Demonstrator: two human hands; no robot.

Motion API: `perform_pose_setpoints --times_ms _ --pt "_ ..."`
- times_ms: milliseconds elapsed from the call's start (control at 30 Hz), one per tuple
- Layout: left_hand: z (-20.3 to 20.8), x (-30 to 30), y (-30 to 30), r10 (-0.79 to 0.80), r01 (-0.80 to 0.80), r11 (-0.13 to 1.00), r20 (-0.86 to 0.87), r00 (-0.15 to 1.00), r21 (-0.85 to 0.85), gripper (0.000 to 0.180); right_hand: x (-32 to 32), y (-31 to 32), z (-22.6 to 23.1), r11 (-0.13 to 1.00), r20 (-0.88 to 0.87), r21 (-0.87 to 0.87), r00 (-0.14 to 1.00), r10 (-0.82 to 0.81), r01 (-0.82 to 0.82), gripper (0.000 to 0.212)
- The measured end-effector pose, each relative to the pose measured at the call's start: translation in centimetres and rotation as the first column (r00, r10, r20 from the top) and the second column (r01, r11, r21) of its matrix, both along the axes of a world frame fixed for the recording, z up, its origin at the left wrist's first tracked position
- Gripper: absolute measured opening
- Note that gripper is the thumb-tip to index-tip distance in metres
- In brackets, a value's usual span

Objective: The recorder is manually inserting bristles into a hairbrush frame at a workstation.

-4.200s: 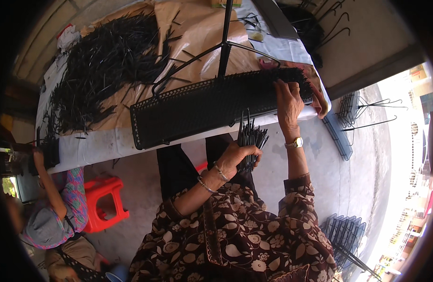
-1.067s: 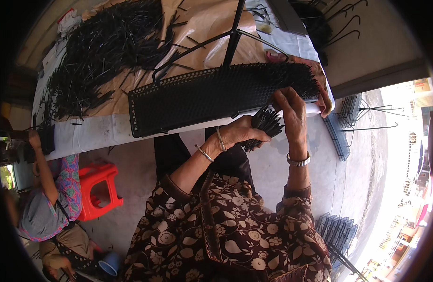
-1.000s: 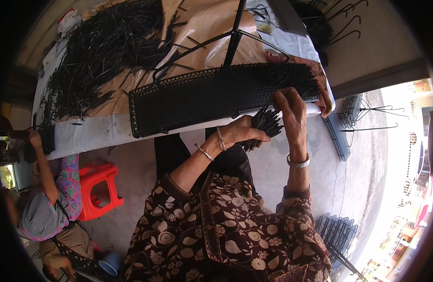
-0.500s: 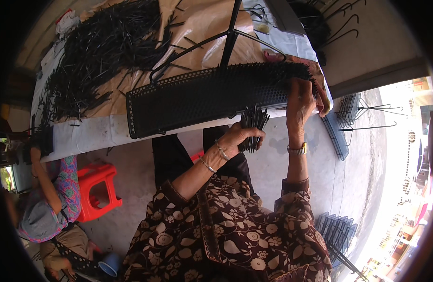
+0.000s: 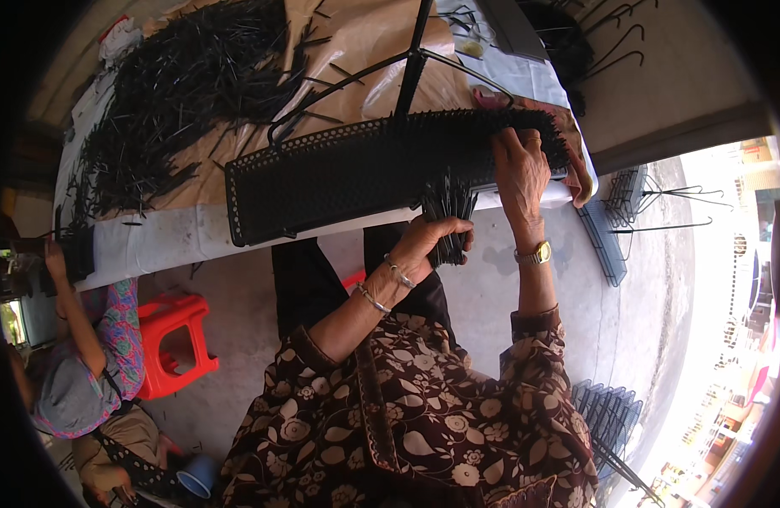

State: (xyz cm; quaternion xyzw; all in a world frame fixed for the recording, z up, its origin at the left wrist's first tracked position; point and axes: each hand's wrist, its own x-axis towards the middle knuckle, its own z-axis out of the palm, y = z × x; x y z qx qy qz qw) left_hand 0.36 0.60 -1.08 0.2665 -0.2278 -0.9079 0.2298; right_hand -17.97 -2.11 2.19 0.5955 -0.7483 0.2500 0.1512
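My left hand is closed round a bundle of thin black strips, whose upper ends reach the near edge of a long black perforated tray. Empty holes show over the tray's left part. On its right part, short black ends stand up in dense rows. My right hand is bent over that right part, its fingers closed and pointing down at the surface. Whatever may be between those fingertips is hidden. A black metal frame rises from the tray's far side.
A large heap of loose black strips covers the table's left side, on brown paper. Wire racks stand on the floor at right. At left are a red plastic stool, a blue cup and another person's arm.
My right hand has shifted left and a little farther along the tray. The left hand's bundle has come slightly up and left, closer against the tray. The other person's arm at left has risen.
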Motion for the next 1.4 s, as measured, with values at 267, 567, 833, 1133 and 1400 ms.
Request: perform_pose_setpoints --times_ms 267,567,833,1133,1400 --pt "0.0 0.8 0.1 0.067 -0.066 0.997 0.034 0.997 -0.029 0.013 1.3 4.0 1.8 0.952 0.636 0.169 0.766 0.093 -0.256 0.024" --pt "0.9 1.5 -0.1 0.162 -0.161 0.987 0.089 0.983 -0.018 0.019 2.8 4.8 2.6 0.867 0.967 0.104 0.253 0.025 -0.486 0.013" --pt "0.4 2.2 -0.9 0.197 -0.197 0.98 0.094 0.976 -0.014 0.022 3.3 4.1 2.3 0.902 0.976 0.039 0.211 0.058 -0.429 0.013" --pt "1.3 2.4 -0.8 0.229 -0.217 0.97 0.108 0.967 -0.108 0.014 3.6 3.3 2.4 0.905 0.985 0.036 0.167 0.039 -0.424 0.012" --pt "1.3 3.0 -1.1 0.187 -0.18 0.977 0.057 0.981 -0.111 0.019 3.4 3.2 3.4 0.889 0.983 0.073 0.182 0.012 -0.452 0.011"
